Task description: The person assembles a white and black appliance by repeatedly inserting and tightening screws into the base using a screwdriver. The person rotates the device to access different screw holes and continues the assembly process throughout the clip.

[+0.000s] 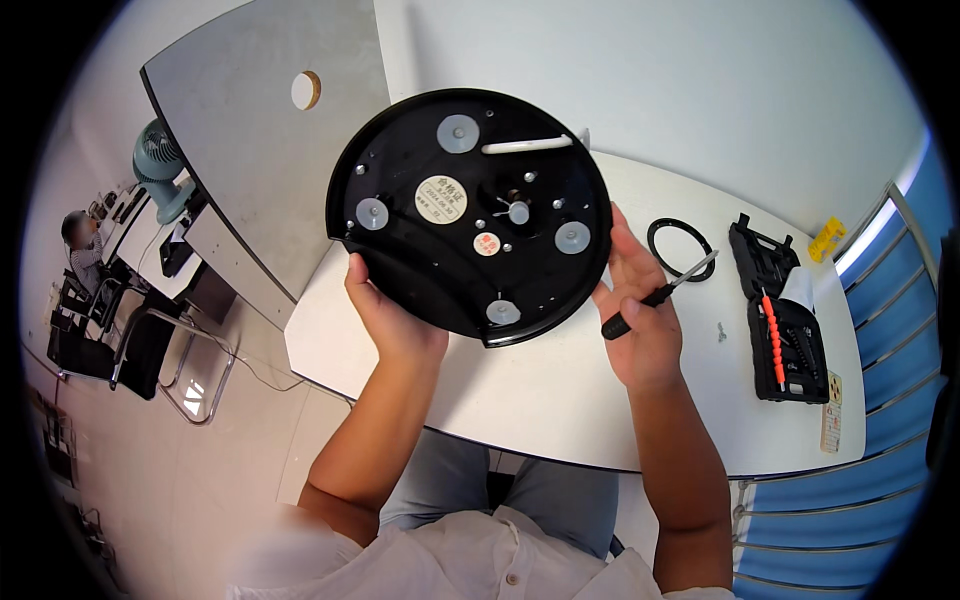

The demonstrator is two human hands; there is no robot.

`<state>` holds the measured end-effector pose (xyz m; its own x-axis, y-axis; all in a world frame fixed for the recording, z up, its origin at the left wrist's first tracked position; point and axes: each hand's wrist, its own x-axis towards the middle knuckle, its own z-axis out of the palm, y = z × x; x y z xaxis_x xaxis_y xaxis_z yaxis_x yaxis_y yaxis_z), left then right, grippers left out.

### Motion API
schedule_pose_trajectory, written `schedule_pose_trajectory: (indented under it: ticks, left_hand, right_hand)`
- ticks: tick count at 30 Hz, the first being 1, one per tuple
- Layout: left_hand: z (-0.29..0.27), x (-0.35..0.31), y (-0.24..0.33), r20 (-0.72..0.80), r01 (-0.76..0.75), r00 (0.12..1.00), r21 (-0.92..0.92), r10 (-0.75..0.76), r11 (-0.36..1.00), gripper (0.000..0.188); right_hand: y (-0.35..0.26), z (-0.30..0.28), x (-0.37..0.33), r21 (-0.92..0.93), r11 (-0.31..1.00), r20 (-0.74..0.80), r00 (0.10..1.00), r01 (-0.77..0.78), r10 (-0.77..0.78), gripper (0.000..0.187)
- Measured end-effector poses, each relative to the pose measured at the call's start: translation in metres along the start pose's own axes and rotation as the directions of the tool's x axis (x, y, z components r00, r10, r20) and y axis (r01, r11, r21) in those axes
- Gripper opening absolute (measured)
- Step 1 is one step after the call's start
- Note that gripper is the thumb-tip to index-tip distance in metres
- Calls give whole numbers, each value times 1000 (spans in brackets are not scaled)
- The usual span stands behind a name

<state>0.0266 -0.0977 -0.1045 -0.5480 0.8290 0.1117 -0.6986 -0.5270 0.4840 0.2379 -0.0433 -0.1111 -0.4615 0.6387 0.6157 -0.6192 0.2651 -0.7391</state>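
Observation:
Tilted up above the table is a black round appliance base (440,275), its underside facing me. Several clear suction feet, small screws, a round pale label and a short white tube show on it. My left hand (395,318) grips its lower left edge, thumb on the near side and the fingers hidden behind. At the right rim, my right hand (648,325) supports the base with its fingertips. That same hand also keeps a screwdriver (655,297) with a black handle under its thumb, the metal shaft pointing up and right.
Right of my hands, a black ring (655,242) lies on the white table (530,400). Beyond it are an open black tool case (797,345) with an orange flexible shaft (774,335), a remote (832,410) and a yellow object (826,240). A grey partition (250,130) stands left.

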Motion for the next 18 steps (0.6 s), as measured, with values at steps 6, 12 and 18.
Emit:
schedule_pose_trajectory:
  ticks: [6, 12, 18]
  left_hand:
    - [2, -9, 20, 82, 200, 976, 56, -204, 978, 69]
    - [7, -7, 10, 220, 142, 963, 80, -157, 987, 72]
    - [10, -18, -12, 304, 100, 945, 74, -118, 992, 72]
  right_hand:
    - [0, 14, 1, 25, 1000, 28, 1000, -14, 13, 73]
    - [2, 17, 3, -38, 997, -140, 988, -69, 63, 76]
    - [7, 12, 4, -261, 956, -294, 955, -130, 50, 73]
